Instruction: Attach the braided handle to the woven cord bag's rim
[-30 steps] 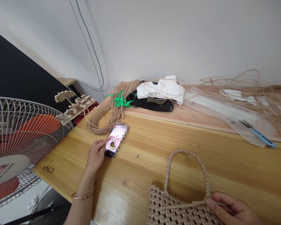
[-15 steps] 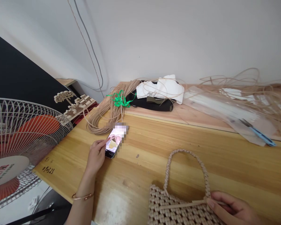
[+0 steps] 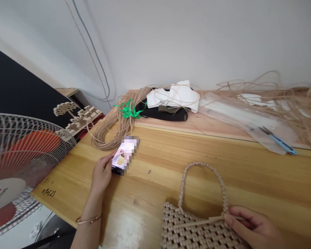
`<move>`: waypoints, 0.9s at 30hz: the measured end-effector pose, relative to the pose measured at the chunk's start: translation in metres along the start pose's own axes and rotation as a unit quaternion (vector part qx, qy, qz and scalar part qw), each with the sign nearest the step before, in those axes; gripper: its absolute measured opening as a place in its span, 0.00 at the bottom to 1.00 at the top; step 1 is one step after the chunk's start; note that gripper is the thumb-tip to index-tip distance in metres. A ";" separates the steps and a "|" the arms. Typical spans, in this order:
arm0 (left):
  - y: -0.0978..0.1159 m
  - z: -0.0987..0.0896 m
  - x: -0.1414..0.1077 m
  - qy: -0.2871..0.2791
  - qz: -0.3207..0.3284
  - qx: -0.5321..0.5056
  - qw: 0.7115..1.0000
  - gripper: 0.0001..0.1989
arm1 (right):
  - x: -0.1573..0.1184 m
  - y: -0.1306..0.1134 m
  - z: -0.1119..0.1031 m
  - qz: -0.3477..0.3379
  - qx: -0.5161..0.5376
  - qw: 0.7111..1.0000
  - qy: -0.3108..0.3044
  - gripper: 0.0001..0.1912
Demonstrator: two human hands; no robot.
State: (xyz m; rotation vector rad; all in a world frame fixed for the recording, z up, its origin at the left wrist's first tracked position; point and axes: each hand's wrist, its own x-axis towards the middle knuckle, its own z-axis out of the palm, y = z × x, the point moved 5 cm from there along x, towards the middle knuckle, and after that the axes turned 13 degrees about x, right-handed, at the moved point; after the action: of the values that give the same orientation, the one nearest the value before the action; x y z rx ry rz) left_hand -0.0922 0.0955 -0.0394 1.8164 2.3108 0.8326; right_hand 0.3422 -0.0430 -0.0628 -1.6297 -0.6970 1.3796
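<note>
A woven beige bag point(image 3: 194, 231) with a braided handle point(image 3: 203, 164) is at the lower right, its bottom cut off by the frame. My right hand point(image 3: 254, 224) is closed at the handle's right base, thumb and fingers pinching the bag's top edge where a flat strand point(image 3: 197, 223) lies along the rim. A lit phone point(image 3: 124, 157) lies on the table and displays a picture of hands with a woven piece. My left hand point(image 3: 102, 173), with a bracelet on the wrist, has its bent fingers closed at the phone's left edge; the thumb is mostly hidden.
A coil of beige cord point(image 3: 106, 135) tied with green ribbon point(image 3: 129, 109) lies behind the phone. Black cloth point(image 3: 166, 114), white paper point(image 3: 184, 95), a plastic bag point(image 3: 238, 117) and blue-handled snips point(image 3: 278, 140) lie along the back. A fan point(image 3: 28, 166) stands left of the table.
My left index finger has drawn back from the phone screen to its left edge. My right hand keeps its hold on the bag. The whole view has shifted slightly.
</note>
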 end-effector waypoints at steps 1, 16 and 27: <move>0.002 -0.003 0.000 0.010 -0.008 0.005 1.000 0.23 | -0.001 -0.002 0.001 -0.006 -0.001 1.000 0.003 0.13; 0.243 0.018 -0.117 -0.496 0.302 -0.119 0.805 0.12 | -0.016 -0.013 0.019 -0.010 0.048 0.998 -0.040 0.16; 0.258 0.061 -0.138 -0.685 0.163 -0.210 0.679 0.08 | -0.019 -0.015 0.021 -0.006 0.090 0.990 -0.105 0.10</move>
State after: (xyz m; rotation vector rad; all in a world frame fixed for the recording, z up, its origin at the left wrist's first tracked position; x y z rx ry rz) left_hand 0.1977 0.0280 -0.0072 1.6136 0.7545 -0.1282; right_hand 0.3188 -0.0466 -0.0412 -1.3497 -0.6798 1.5729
